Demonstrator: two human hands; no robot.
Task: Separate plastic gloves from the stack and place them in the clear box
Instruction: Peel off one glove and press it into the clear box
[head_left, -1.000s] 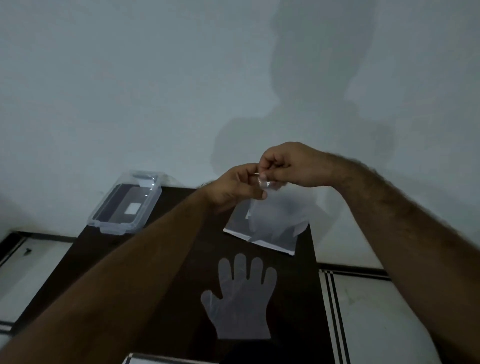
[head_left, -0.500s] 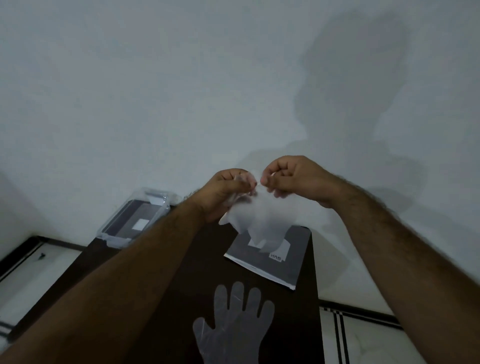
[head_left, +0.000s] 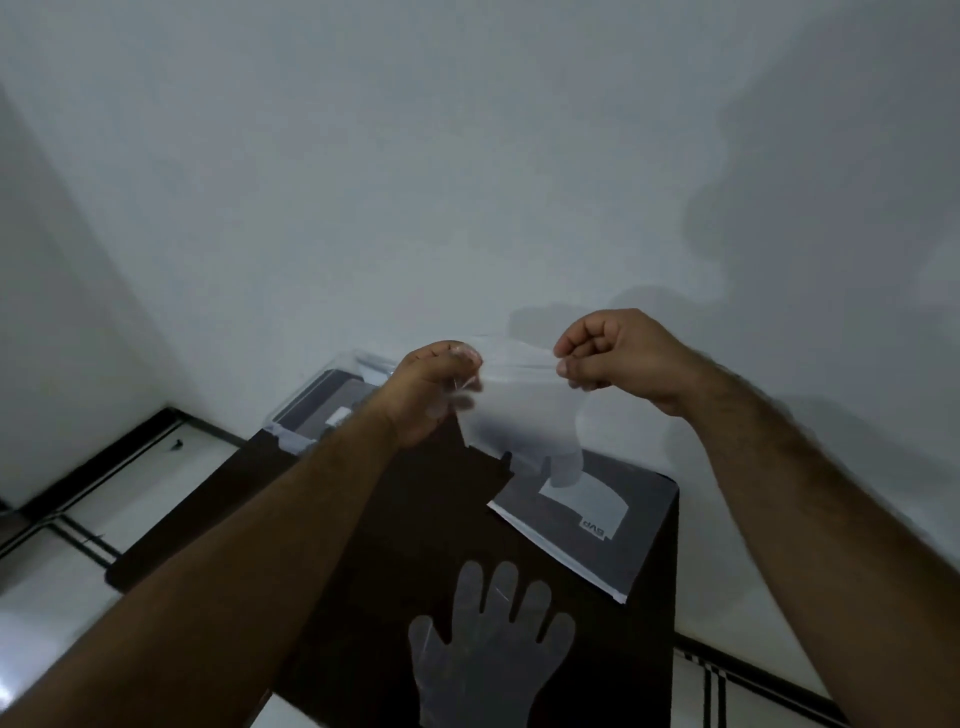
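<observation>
Two bare forearms are seen reaching in from the lower corners, no sleeves worn on either. Dark hair is visible along both forearms. The left hand and the right hand are uncovered; nails are glimpsed at the fingertips.

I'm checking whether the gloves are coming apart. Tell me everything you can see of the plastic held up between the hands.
The held plastic is thin, clear and filmy. Its top edge is stretched between the left hand and the right hand, each pinching a corner. It hangs in the air above the table, finger shapes pointing down. Whether it is one glove or several cannot be told.
</observation>
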